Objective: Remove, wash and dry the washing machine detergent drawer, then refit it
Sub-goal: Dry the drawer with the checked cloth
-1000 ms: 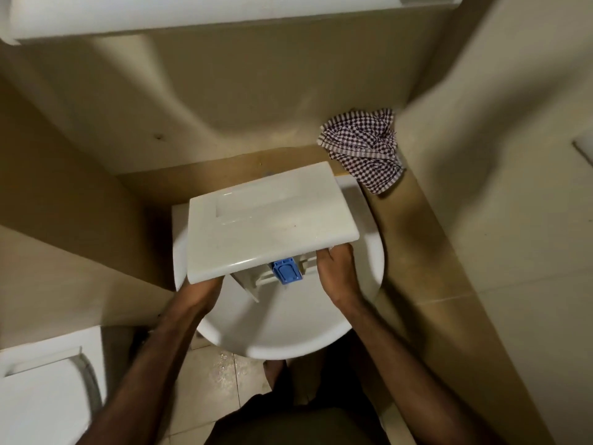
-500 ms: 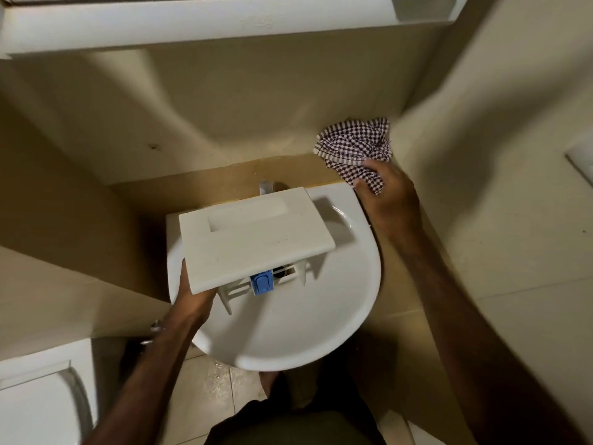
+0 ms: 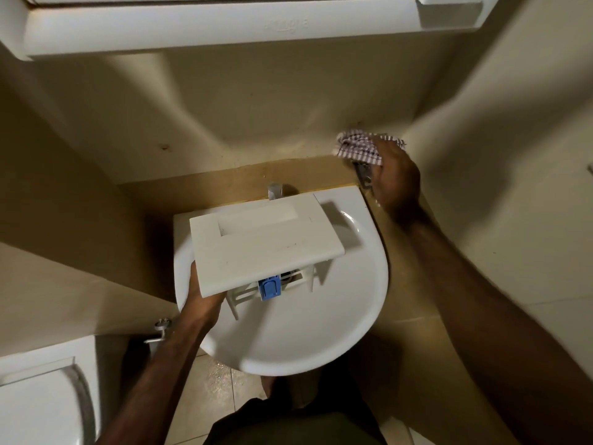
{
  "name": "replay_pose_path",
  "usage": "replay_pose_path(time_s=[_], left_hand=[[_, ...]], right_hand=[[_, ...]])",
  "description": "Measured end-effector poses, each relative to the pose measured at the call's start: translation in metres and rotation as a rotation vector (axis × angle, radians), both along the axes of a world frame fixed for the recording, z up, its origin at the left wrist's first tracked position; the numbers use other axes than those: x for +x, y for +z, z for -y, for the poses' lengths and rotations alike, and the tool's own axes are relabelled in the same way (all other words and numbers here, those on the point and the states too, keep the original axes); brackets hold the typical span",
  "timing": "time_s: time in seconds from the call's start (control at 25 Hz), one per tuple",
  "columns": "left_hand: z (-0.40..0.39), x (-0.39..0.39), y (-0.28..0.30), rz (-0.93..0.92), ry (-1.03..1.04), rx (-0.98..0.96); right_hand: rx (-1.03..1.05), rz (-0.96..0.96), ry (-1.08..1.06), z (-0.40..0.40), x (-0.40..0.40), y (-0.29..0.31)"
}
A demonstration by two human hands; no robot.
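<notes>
The white detergent drawer (image 3: 263, 245) hangs over the white sink (image 3: 305, 332), front panel facing up, with its blue insert (image 3: 269, 286) showing underneath. My left hand (image 3: 200, 300) grips the drawer's near left corner. At the back right, on the brown counter, my right hand (image 3: 393, 178) closes around the purple-and-white checked cloth (image 3: 359, 147), which is bunched under my fingers.
A tap (image 3: 274, 191) stands behind the sink. A white cabinet (image 3: 192, 24) overhangs above. A white toilet (image 3: 38, 403) sits at the lower left, and a tiled wall (image 3: 513, 203) closes in on the right. The tiled floor (image 3: 218, 390) shows below the sink.
My right hand let go of the drawer, reached to the back right and took hold of the checked cloth. The left hand alone holds the drawer over the sink.
</notes>
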State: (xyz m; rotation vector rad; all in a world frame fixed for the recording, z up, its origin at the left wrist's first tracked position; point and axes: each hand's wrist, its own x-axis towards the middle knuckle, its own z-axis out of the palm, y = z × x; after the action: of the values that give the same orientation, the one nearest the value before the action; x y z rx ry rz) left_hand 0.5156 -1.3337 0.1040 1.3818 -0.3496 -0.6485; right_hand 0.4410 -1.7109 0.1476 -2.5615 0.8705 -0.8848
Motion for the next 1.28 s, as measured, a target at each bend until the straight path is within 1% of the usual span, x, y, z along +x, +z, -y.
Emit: replay_pose_path(time_s=[0.08,0.12,0.24,0.32,0.36,0.4,0.44,0.48,0.52,0.56,0.6,0.64,0.68,0.72,0.76,0.8,0.84,0.88,0.92,0.96,1.0,1.04,1.08,1.12,1.16,1.2,1.24,1.28], left_hand=[[0.008,0.000,0.017,0.046,-0.035,-0.017],[0.011,0.000,0.019,0.059,-0.005,-0.021],[0.007,0.006,0.008,0.024,0.055,-0.025],[0.008,0.007,0.016,0.038,0.059,-0.022],[0.008,0.007,0.020,0.044,0.055,-0.021],[0.008,0.007,0.019,0.029,0.060,-0.012],[0.009,0.006,0.021,0.033,0.057,-0.008],[0.013,0.004,0.024,0.013,0.053,-0.027],[0.015,0.004,0.028,0.020,0.047,0.003],[0.016,0.004,0.029,0.032,0.024,0.003],[0.013,0.010,0.017,0.078,0.034,0.066],[0.009,0.015,0.000,0.108,0.065,0.125],[0.010,0.015,-0.011,0.105,0.058,0.195],[0.014,0.012,-0.015,0.084,0.045,0.263],[0.027,0.008,-0.013,0.024,0.009,0.356],[0.031,0.007,-0.010,-0.139,-0.032,0.396],[0.037,0.001,-0.007,-0.011,-0.038,0.461],[0.044,0.000,0.006,0.082,0.033,0.547],[0.039,0.000,0.025,-0.072,-0.110,0.433],[0.024,-0.005,0.030,-0.001,-0.274,0.420],[0.021,-0.002,0.020,0.106,-0.179,0.352],[0.026,0.000,0.004,0.109,-0.035,0.326],[0.021,0.003,-0.003,0.160,-0.010,0.291],[0.017,0.007,-0.005,0.165,-0.008,0.304],[0.023,0.000,-0.003,0.223,-0.006,0.343],[0.022,-0.003,-0.006,0.372,0.001,0.414],[0.024,-0.004,-0.004,0.405,-0.040,0.404],[0.025,-0.003,0.000,0.326,-0.017,0.356]], right_hand=[[0.349,0.187,-0.018,0.004,-0.003,0.021],[0.526,0.260,-0.020,0.002,-0.005,0.034],[0.896,0.494,-0.044,-0.008,-0.016,0.055],[1.199,0.707,0.050,-0.027,-0.028,0.070],[1.253,0.766,0.075,-0.038,-0.030,0.075],[1.205,0.771,0.057,-0.057,-0.032,0.082],[1.064,0.713,0.024,-0.077,-0.032,0.085],[0.847,0.607,0.029,-0.098,-0.033,0.083],[0.580,0.442,0.070,-0.120,-0.036,0.077],[0.320,0.262,0.162,-0.140,-0.038,0.067],[0.125,0.102,0.252,-0.157,-0.039,0.056],[0.042,-0.016,0.300,-0.174,-0.037,0.046],[0.047,-0.084,0.322,-0.192,-0.032,0.040],[0.087,-0.112,0.344,-0.211,-0.025,0.038],[0.085,-0.137,0.370,-0.232,-0.019,0.037],[0.033,-0.169,0.406,-0.253,-0.017,0.038],[-0.041,-0.190,0.439,-0.266,-0.021,0.039],[-0.102,-0.187,0.444,-0.263,-0.028,0.036],[-0.122,-0.179,0.412,-0.247,-0.037,0.032],[-0.102,-0.173,0.334,-0.223,-0.044,0.030],[-0.051,-0.145,0.229,-0.199,-0.047,0.031],[0.024,-0.108,0.147,-0.184,-0.045,0.033],[0.078,-0.078,0.117,-0.181,-0.038,0.034],[0.063,-0.065,0.148,-0.192,-0.027,0.036],[0.010,-0.073,0.230,-0.215,-0.018,0.040],[-0.024,-0.082,0.339,-0.233,-0.014,0.040],[-0.047,-0.094,0.413,-0.234,-0.016,0.039],[-0.057,-0.110,0.429,-0.219,-0.019,0.037]])
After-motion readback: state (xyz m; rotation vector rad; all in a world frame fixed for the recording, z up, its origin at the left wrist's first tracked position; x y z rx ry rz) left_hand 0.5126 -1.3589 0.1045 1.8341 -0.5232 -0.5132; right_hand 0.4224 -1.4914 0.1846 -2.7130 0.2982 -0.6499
